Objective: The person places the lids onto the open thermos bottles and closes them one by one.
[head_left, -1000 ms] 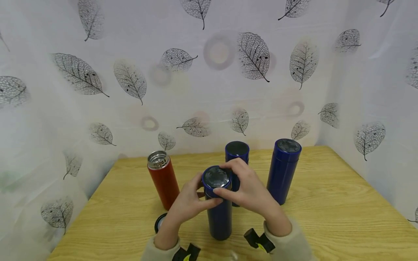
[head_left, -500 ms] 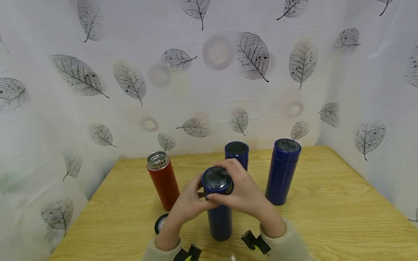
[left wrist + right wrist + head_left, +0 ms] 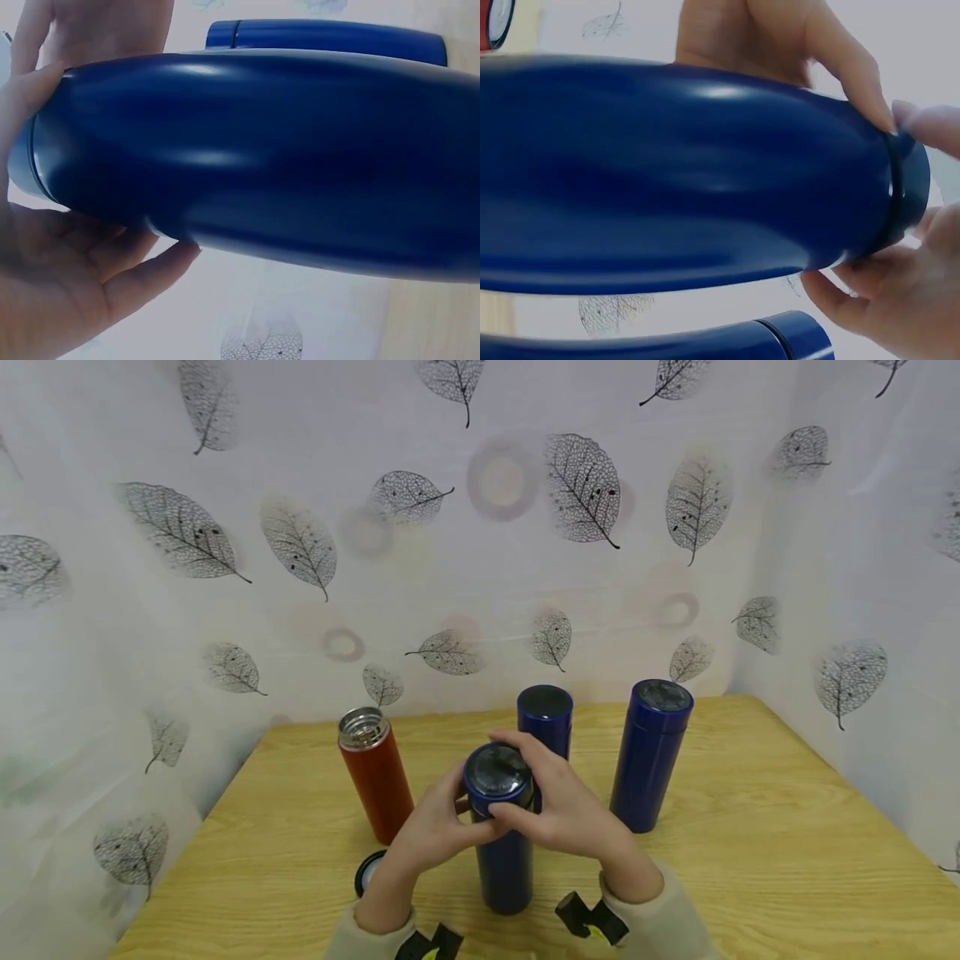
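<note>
A dark blue thermos (image 3: 505, 872) stands upright near the front middle of the table, with a shiny black-topped lid (image 3: 498, 772) on it. My left hand (image 3: 429, 828) grips its upper body from the left, thumb across the front just below the lid's seam. From the right, my right hand (image 3: 573, 810) holds the lid, thumb at the front of it and fingers curled over the far rim. In the right wrist view a dark seam (image 3: 895, 180) rings the thermos between lid and body. The left wrist view has the thermos body (image 3: 255, 157) filling its middle.
Behind stand two more blue thermoses, one (image 3: 544, 718) partly hidden by my right hand and one (image 3: 651, 760) farther right. A red thermos (image 3: 378, 785) without its lid stands left. A round black-rimmed lid (image 3: 365, 870) lies by my left wrist on the wooden table (image 3: 247, 860).
My right hand's thumb has slid left along the lid, then slightly back right, and its forearm has shifted a little. The left hand and the thermos have stayed in place.
</note>
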A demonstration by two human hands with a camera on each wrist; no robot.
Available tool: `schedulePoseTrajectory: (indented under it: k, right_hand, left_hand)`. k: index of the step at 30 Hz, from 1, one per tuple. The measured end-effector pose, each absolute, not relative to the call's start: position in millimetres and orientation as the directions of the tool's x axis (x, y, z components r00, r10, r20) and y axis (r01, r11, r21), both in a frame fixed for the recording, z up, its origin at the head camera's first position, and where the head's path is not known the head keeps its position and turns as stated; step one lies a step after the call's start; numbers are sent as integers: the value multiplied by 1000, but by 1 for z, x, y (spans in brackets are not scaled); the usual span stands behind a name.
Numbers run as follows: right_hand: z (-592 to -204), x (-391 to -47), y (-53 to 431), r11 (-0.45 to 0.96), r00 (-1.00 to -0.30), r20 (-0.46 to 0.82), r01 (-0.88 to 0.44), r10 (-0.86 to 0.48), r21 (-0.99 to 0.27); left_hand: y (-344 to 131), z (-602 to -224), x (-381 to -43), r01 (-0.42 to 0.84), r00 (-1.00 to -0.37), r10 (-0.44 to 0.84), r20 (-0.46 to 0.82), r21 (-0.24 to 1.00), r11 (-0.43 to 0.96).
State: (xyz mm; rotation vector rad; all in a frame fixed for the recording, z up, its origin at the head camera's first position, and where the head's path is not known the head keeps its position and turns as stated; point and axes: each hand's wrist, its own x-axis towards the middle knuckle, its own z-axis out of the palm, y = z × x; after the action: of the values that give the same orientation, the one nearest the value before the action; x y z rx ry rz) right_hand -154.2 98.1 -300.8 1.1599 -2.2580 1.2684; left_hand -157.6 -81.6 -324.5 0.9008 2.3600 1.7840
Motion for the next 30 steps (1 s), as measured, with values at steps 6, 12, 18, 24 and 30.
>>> schedulePoseTrajectory:
  k: [6,12,18,24,30]
  right_hand:
    - [-304,-152,89,415,-710,595,-703,-375,-577]
    - [-304,-154,94,313,-648,601,-758,-468,-573]
    - [-301,-156,101,196,-606,593,-768,-530,-609]
    - [-300,-153,96,314,-694,579,-715,-428,-625]
    - [-304,-153,90,399,-740,555,-672,-380,-624]
  left_hand:
    - [-77,-326,-157,382,-867,415,274,901,204]
    - [-77,-326,-157,408,-839,462,289,895,181]
    - [-80,-326,-159,418,-805,511,300,899,131]
    - [-79,-326,-158,398,-837,466,287,904,158]
    - [-78,-327,-157,364,-856,445,264,918,155]
